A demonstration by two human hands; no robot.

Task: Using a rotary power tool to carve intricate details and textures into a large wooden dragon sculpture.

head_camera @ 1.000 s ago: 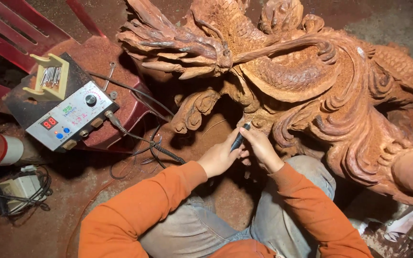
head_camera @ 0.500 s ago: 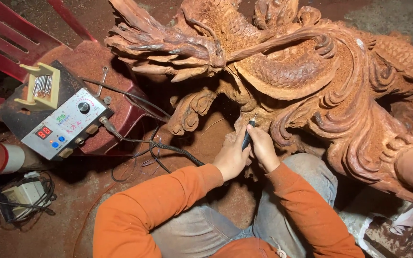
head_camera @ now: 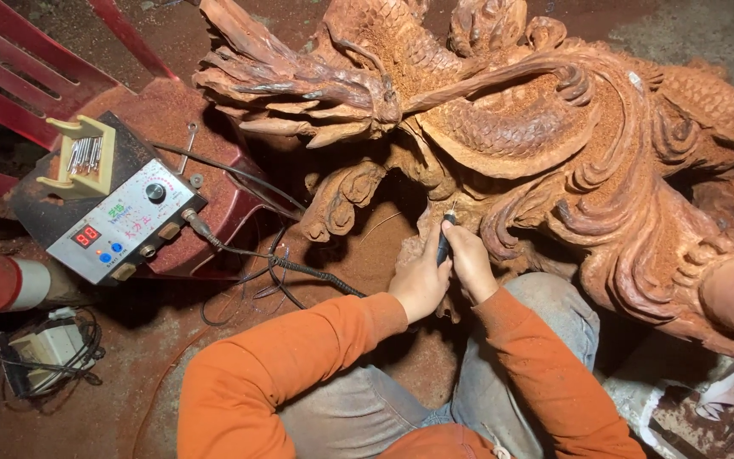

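Between the two hands, seen from the head camera, stands a slim dark rotary carving tool [head_camera: 444,240], almost upright, with its tip touching the large reddish-brown carved wooden sculpture [head_camera: 554,127]. Left hand [head_camera: 419,279] is closed around the lower part of this tool, with the fingers curled against the handle. Right hand [head_camera: 471,259] is closed on the tool from the other side, and its fingers press the handle just beside the left hand. Both arms wear orange long sleeves [head_camera: 299,357], and under the hands lie the person's knees in grey dusty trousers [head_camera: 545,314].

Above the hands, the sculpture shows scales, curling waves and long pointed horns, and it spreads far to the right of the hands. A black cable [head_camera: 290,265] runs from the left wrist to the left, up to a grey rectangular control box with a red digital display and a black knob [head_camera: 125,223]. This box rests on a dark red plastic stool [head_camera: 172,110] covered by wood dust. On the far end of the box stands a small pale yellow holder with thin metal bits [head_camera: 78,157]. Further left of the hands, near the picture edge, lies a red and white cylinder [head_camera: 2,285], and below it a small pale device wrapped with wires [head_camera: 48,348]. Red-brown dust covers the ground [head_camera: 129,408] around.
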